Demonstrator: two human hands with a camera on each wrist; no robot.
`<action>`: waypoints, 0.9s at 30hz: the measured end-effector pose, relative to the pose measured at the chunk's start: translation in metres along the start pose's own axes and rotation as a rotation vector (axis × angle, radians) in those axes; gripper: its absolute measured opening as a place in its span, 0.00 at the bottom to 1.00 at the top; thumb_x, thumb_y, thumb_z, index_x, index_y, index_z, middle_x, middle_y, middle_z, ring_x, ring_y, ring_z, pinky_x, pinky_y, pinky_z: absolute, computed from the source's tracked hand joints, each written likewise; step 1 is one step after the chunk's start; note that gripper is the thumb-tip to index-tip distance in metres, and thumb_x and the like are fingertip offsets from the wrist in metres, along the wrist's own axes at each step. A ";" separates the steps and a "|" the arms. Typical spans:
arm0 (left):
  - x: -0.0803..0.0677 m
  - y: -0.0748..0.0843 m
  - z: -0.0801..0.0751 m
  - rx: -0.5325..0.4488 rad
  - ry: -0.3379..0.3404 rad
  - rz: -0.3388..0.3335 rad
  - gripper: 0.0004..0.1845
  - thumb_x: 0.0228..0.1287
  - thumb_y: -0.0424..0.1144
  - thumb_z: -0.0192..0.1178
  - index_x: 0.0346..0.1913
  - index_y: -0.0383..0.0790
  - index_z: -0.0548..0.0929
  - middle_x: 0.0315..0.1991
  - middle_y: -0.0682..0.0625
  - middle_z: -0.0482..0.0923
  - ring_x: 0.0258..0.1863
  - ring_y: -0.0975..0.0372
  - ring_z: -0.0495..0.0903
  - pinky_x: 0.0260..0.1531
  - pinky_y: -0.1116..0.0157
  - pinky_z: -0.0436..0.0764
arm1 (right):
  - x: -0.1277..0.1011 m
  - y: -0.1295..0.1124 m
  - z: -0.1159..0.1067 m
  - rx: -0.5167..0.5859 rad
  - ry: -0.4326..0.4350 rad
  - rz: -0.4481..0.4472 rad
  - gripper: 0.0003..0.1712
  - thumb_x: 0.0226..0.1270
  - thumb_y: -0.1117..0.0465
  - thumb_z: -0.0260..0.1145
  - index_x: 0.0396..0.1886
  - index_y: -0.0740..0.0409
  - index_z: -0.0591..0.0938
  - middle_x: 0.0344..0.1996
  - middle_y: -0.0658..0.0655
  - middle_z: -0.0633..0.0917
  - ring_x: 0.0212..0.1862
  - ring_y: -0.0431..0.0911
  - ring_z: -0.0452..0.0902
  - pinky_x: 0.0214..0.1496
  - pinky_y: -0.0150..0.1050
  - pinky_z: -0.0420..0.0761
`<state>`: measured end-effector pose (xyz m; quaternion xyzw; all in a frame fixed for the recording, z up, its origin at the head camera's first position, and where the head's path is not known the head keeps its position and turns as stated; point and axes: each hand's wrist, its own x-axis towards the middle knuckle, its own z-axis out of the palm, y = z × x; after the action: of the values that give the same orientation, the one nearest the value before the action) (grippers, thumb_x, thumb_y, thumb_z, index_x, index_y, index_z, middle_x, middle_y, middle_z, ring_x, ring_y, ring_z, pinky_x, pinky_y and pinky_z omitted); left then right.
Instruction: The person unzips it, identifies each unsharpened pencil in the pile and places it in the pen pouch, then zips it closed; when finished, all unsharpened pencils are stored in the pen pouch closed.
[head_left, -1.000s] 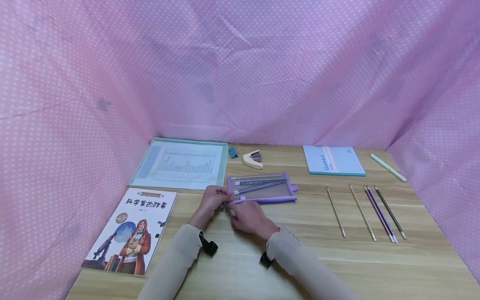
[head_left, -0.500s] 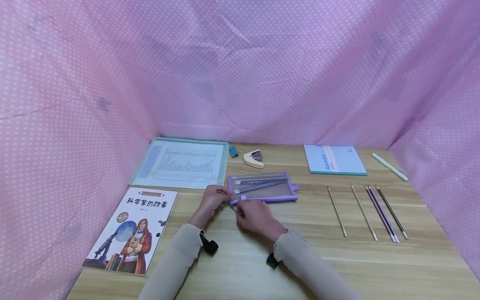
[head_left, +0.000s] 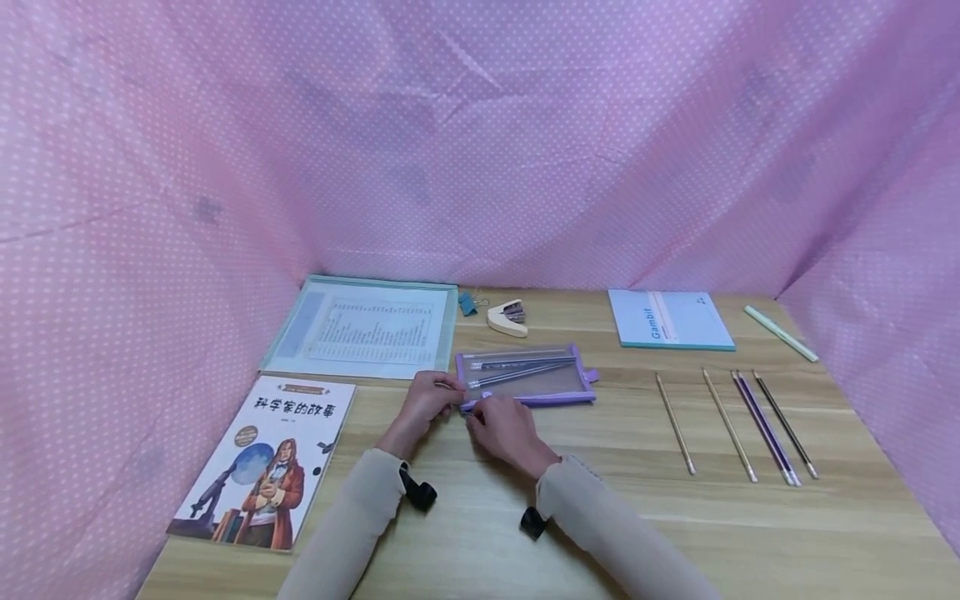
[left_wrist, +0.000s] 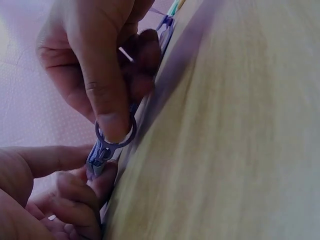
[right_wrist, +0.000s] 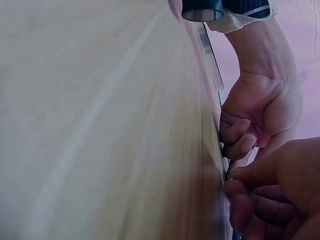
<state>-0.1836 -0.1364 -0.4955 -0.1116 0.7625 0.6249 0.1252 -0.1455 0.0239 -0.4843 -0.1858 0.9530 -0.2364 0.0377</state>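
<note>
A clear pencil pouch [head_left: 555,399] with purple edging lies flat in the middle of the table, several striped pencils [head_left: 521,374] visible inside. My left hand [head_left: 429,402] pinches its near left corner, at the end of the zip. Just right of it, my right hand [head_left: 507,429] is at the pouch's near edge. The left wrist view shows the zip's ring-shaped pull [left_wrist: 115,144] close up, with the right thumb pressed on it and the fingers curled behind. In the right wrist view the two hands meet at the edge and hide the pull.
Several pencils [head_left: 765,427] lie apart on the right. Behind the pouch are a stapler [head_left: 507,320] and a blue binder clip [head_left: 468,304]. A blue notebook [head_left: 670,320] and a pale green stick [head_left: 780,333] lie back right; a document folder [head_left: 360,329] and picture-covered book [head_left: 262,462] are left.
My right hand first shifted a little right along the pouch's near edge, then came back left toward the corner. The left hand has stayed at the corner, and the pouch has hardly moved.
</note>
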 end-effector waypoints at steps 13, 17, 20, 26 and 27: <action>-0.001 0.000 0.002 0.049 -0.015 0.048 0.05 0.52 0.21 0.65 0.33 0.29 0.84 0.21 0.51 0.80 0.13 0.66 0.68 0.15 0.72 0.68 | 0.002 0.008 -0.004 0.072 -0.006 0.030 0.07 0.65 0.56 0.69 0.30 0.53 0.89 0.19 0.46 0.78 0.23 0.39 0.69 0.26 0.30 0.68; -0.001 -0.001 0.003 0.056 -0.015 0.049 0.06 0.51 0.21 0.65 0.33 0.29 0.85 0.22 0.49 0.81 0.13 0.66 0.68 0.15 0.72 0.67 | 0.002 0.013 -0.008 0.104 -0.031 0.081 0.06 0.64 0.57 0.69 0.31 0.52 0.89 0.20 0.47 0.79 0.25 0.40 0.71 0.28 0.31 0.70; -0.002 0.000 0.004 0.070 -0.011 0.044 0.06 0.52 0.21 0.65 0.33 0.30 0.85 0.23 0.49 0.81 0.13 0.66 0.68 0.15 0.72 0.67 | 0.001 0.020 -0.013 0.129 -0.050 0.121 0.06 0.65 0.57 0.69 0.30 0.52 0.88 0.19 0.47 0.79 0.25 0.41 0.72 0.28 0.33 0.70; -0.002 0.001 0.004 0.085 0.002 0.047 0.06 0.51 0.22 0.67 0.33 0.31 0.86 0.23 0.51 0.81 0.14 0.67 0.68 0.15 0.72 0.67 | -0.004 0.044 -0.027 0.133 -0.036 0.208 0.06 0.65 0.57 0.69 0.29 0.51 0.87 0.19 0.48 0.81 0.24 0.42 0.73 0.27 0.34 0.71; -0.002 0.001 0.003 0.085 0.006 0.045 0.06 0.51 0.22 0.68 0.33 0.31 0.86 0.23 0.51 0.82 0.14 0.67 0.68 0.15 0.72 0.67 | -0.005 0.049 -0.029 0.136 -0.024 0.215 0.06 0.64 0.57 0.69 0.29 0.51 0.87 0.20 0.48 0.81 0.24 0.42 0.73 0.26 0.34 0.72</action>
<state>-0.1818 -0.1329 -0.4944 -0.0908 0.7911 0.5941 0.1136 -0.1619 0.0786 -0.4811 -0.0825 0.9486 -0.2930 0.0866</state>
